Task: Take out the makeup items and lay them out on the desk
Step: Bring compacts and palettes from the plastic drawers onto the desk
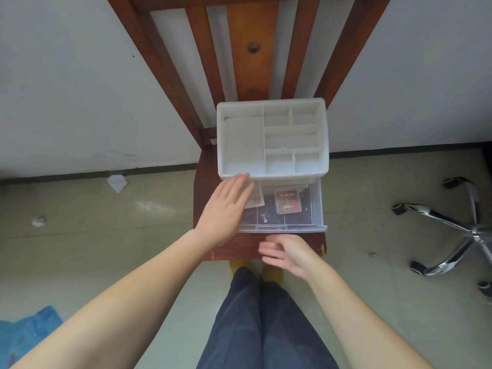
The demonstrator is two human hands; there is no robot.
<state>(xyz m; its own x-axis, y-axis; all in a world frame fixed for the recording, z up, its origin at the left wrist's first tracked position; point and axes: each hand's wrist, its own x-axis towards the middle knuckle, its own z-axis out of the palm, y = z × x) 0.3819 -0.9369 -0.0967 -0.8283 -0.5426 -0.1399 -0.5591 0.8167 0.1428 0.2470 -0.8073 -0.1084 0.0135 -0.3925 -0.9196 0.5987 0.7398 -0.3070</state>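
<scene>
A white plastic makeup organiser (pixel 271 169) with bare top compartments stands on a wooden chair seat (pixel 239 246). Its clear drawer (pixel 315 209) is pulled out toward me. Inside lies a small square pink palette (pixel 288 201), and a second flat clear case (pixel 256 199) lies partly under my fingers. My left hand (pixel 226 211) lies flat, fingers together, over the drawer's left part and touches the organiser's front edge. My right hand (pixel 286 253) hovers just in front of the drawer, fingers loosely curled, holding nothing.
The chair's slatted back (pixel 250 49) leans against a white wall. A chrome office-chair base (pixel 458 230) stands on the floor at the right. Crumpled paper scraps (pixel 117 182) lie at the left, and a blue cloth (pixel 26 331) at the bottom left. My legs are below the seat.
</scene>
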